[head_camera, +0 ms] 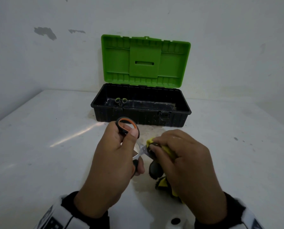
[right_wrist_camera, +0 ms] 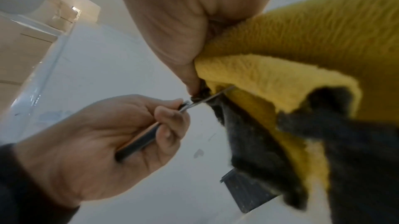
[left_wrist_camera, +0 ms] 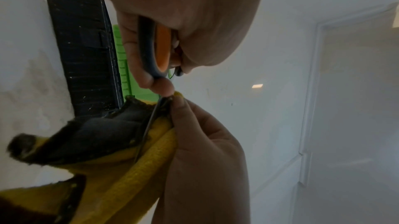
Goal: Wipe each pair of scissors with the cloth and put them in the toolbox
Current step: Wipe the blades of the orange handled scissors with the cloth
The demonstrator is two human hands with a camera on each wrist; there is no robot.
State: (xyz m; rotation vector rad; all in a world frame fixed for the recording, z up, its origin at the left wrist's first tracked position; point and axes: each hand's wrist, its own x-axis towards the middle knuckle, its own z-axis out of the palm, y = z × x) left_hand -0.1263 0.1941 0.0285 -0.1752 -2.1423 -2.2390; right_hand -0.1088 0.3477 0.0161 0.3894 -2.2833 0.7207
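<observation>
1. Left hand (head_camera: 111, 164) — fingers curled round the black-and-orange scissors (head_camera: 128, 128), gripping the handle loops; one loop stands up above the thumb, the lower handle lies in the palm
2. Right hand (head_camera: 187, 164) — fingers closed on the yellow-and-black cloth (head_camera: 167, 150), pinching it round the scissor blades; the blade tips are hidden inside the cloth
3. Both hands are raised above the near middle of the white tabletop (head_camera: 38, 146), with the loose end of the cloth hanging below the right hand
4. Toolbox (head_camera: 141, 113) — black base, green lid upright and open, standing at the far edge of the tabletop against the wall
5. Green-handled scissors (head_camera: 121, 101) lie inside the toolbox, at its left end
</observation>
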